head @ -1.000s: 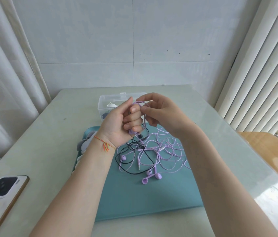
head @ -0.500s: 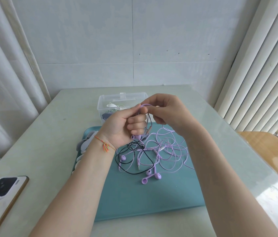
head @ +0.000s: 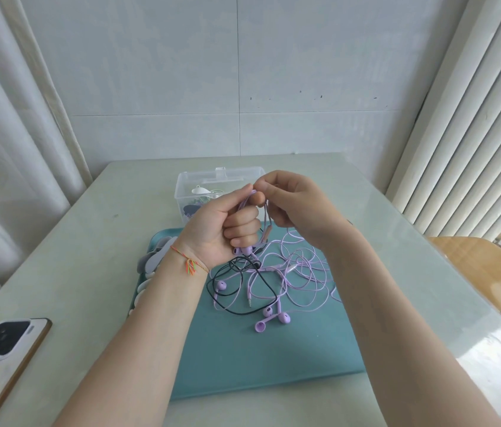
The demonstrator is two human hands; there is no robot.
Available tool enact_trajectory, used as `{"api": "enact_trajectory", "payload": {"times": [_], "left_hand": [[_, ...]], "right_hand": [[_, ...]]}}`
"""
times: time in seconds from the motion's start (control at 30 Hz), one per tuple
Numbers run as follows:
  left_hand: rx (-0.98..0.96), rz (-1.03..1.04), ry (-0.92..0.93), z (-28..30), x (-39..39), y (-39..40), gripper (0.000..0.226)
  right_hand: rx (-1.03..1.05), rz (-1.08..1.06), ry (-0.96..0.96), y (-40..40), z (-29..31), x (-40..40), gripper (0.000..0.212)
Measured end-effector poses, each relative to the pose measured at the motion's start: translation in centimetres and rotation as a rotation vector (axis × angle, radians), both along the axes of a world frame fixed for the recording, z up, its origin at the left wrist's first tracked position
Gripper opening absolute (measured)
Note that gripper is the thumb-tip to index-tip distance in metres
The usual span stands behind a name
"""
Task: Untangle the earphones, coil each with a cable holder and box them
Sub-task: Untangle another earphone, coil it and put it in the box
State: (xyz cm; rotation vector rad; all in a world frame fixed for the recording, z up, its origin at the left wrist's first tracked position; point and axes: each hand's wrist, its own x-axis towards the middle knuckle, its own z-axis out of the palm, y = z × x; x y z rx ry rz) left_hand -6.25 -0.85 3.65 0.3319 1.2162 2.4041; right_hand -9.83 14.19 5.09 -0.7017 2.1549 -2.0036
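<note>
Head view: left hand (head: 221, 229), fingers curled round a gathered purple earphone (head: 244, 249), likely to keep coils together; right hand (head: 292, 204) pinches its cable, feeding loops. Remaining tangle (head: 273, 275) on teal mat (head: 243, 365), mid-worktop; clear box (head: 212, 183) toward far edge.

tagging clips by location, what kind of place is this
Probably a room at home: a pale table against a tiled wall, window blinds on the right, a phone lying nearby.

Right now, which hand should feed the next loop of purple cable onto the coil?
Right hand: it pinches the purple cable leading from the mat. Left hand is fisted around the coil.
</note>
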Motion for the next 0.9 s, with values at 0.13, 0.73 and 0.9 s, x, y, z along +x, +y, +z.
{"api": "enact_trajectory", "payload": {"times": [0.13,0.73,0.9], "left_hand": [[0.022,-0.038,0.024,0.3,0.2,0.1,0.043],[0.212,0.182,0.026,-0.1,-0.8,-0.4,0.048],[0.245,0.125,0.031,-0.2,-0.8,-0.9,0.041]], "right_hand": [[-0.094,0.021,-0.032,-0.8,-0.3,0.1,0.014],[0.251,-0.042,0.081,-1.5,0.4,1.3,0.031],[0.316,-0.07,0.143,-1.5,0.4,1.3,0.028]]}}
